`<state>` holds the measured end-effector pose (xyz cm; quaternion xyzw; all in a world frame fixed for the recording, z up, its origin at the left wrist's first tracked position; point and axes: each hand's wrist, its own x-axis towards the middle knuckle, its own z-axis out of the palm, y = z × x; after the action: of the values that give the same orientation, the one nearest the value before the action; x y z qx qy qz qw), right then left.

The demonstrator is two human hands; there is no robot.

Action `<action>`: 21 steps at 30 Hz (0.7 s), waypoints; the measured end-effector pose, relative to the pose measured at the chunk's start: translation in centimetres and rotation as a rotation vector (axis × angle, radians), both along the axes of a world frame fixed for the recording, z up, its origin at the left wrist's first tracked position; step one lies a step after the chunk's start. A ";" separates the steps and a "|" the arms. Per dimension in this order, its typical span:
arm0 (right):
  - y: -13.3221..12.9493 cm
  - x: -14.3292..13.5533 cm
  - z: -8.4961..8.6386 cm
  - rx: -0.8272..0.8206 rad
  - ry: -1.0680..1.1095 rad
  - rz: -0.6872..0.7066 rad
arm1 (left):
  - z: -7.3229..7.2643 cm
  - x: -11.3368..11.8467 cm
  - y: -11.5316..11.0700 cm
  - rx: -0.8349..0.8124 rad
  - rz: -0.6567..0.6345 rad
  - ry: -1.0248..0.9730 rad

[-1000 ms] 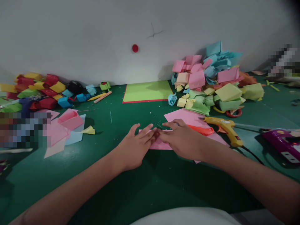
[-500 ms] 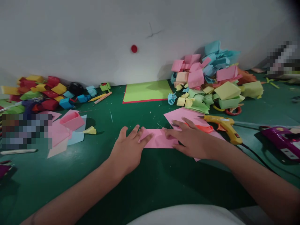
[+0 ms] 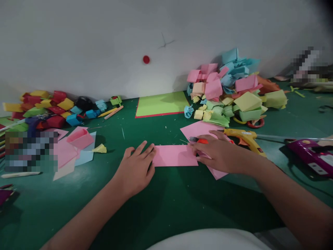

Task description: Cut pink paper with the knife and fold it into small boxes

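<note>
A flat rectangular strip of pink paper (image 3: 175, 155) lies on the green table in front of me. My left hand (image 3: 137, 168) rests at its left end, fingers stretched out and pressed down. At the strip's right end is my right hand (image 3: 221, 152), its fingers bent but apart, touching the paper's edge. An orange tool with a grey end (image 3: 201, 140) shows beside the right fingers; the hand covers most of it, and its kind is unclear. Beneath that hand lies a larger pink sheet (image 3: 196, 129).
A yellow glue gun (image 3: 246, 137) lies at right, near a purple power strip (image 3: 310, 156). Folded paper pieces (image 3: 214, 88) are heaped behind it. More coloured boxes (image 3: 56, 121) and pink paper (image 3: 65, 152) sit at left. A green sheet with red edging (image 3: 162, 104) lies by the wall.
My left hand has slid left to the strip's end, uncovering more of it. The right hand has shifted slightly right, its fingers more bent. The view has tilted a little.
</note>
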<state>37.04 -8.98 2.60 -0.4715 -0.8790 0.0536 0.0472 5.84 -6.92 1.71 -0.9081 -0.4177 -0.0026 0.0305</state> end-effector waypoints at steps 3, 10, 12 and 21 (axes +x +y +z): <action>0.3 0.3 -0.3 -0.004 0.001 0.005 | 0.0 -0.3 0.6 -0.036 -0.055 -0.018; 0.3 0.3 0.4 -0.044 -0.004 -0.017 | 0.4 -0.6 0.7 -0.078 -0.046 0.047; 0.2 0.4 0.7 -0.066 0.000 -0.035 | 0.4 -0.7 0.7 -0.093 -0.052 0.045; 0.3 1.4 0.4 -0.100 0.059 0.018 | 0.2 -1.4 1.8 -0.129 -0.079 0.032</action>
<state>38.44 -8.70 3.01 -0.4637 -0.8776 0.1117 0.0487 4.46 -5.15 1.94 -0.9238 -0.3804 0.0378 -0.0217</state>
